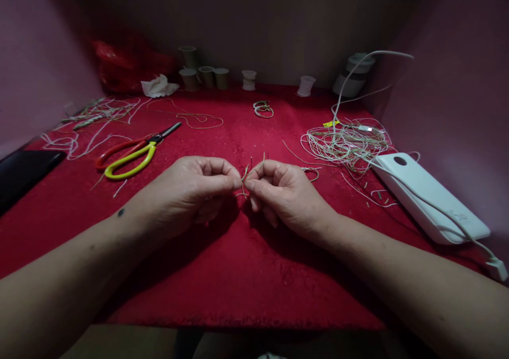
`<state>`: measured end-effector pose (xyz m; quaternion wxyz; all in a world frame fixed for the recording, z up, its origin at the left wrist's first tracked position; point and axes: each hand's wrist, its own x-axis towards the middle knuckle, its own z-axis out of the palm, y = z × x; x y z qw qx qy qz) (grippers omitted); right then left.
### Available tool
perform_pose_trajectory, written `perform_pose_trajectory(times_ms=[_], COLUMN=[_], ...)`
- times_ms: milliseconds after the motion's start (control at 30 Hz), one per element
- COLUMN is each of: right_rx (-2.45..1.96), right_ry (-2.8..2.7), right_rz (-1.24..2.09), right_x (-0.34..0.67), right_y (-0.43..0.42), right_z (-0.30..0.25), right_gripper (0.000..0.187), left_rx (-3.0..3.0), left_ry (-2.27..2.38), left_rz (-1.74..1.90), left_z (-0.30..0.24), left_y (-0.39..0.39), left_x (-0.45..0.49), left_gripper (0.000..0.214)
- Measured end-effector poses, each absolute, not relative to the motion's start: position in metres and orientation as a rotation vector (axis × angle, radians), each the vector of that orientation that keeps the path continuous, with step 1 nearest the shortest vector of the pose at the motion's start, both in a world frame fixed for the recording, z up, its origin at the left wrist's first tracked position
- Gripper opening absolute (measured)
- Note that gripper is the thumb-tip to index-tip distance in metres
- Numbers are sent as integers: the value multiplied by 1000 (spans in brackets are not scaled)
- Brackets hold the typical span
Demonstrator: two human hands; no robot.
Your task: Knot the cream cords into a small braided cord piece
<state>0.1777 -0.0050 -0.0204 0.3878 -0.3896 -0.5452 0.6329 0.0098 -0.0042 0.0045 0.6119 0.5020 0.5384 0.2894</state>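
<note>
Both hands meet above the middle of the red cloth. Thumb and forefinger of my left hand (202, 186) are pinched on a thin greenish cord (245, 172). Right beside it, my right hand (280, 189) pinches the same cord, with the fingertips nearly touching. Short cord ends stick up between the fingertips and a bit of loop hangs just below. Whether the cord is knotted there is hidden by the fingers. A small loop of cord (312, 174) lies behind my right hand.
Scissors (131, 157) with red and yellow handles lie left. Tangled cords (345, 141) and a white power bank (431, 197) with a cable are right; more cords (99, 115) and a black phone-like slab (29, 173) left. Spools (221, 78) and braided rings (263, 109) stand farther back.
</note>
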Motion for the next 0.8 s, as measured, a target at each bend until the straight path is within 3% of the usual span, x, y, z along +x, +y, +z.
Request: perform_pose_trajectory(times_ms=[800], right_rx=[-950], right_ry=[-1310], right_rz=[1702], right_x=[178], right_y=[-5], right_z=[-22], right_gripper=[10], left_rx=[927], left_ry=[1135], left_rz=[597], left_z=[6], left_y=[-2], left_x=[7], left_gripper=[13])
